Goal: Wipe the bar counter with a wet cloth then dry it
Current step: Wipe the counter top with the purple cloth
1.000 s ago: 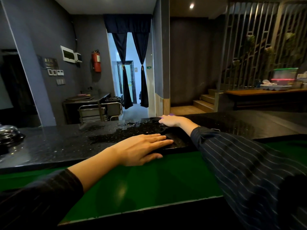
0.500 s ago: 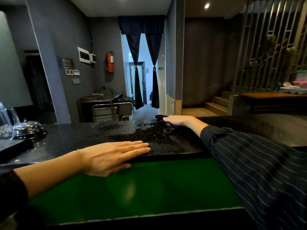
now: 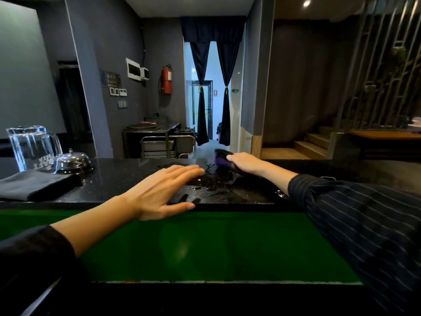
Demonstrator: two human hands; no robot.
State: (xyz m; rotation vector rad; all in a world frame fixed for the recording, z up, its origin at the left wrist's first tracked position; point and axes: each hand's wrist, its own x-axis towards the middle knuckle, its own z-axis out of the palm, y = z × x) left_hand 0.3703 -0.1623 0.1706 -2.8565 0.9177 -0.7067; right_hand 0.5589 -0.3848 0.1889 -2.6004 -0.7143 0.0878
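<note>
The black speckled bar counter runs across the view, with water drops and wet streaks in its middle. My right hand presses a dark purple wet cloth against the counter's far edge. My left hand lies flat with fingers spread on the counter's near edge, left of the wet patch, holding nothing. A folded dark grey cloth rests on the counter at the far left.
An upturned glass mug and a chrome service bell stand at the counter's left end behind the grey cloth. A green surface lies below the counter's near edge. Beyond the counter are a metal cart and stairs.
My view has swung left, bringing the mug, bell and grey cloth into sight. My right hand has slid the wet cloth along the far edge, and my left hand has shifted left along the near edge.
</note>
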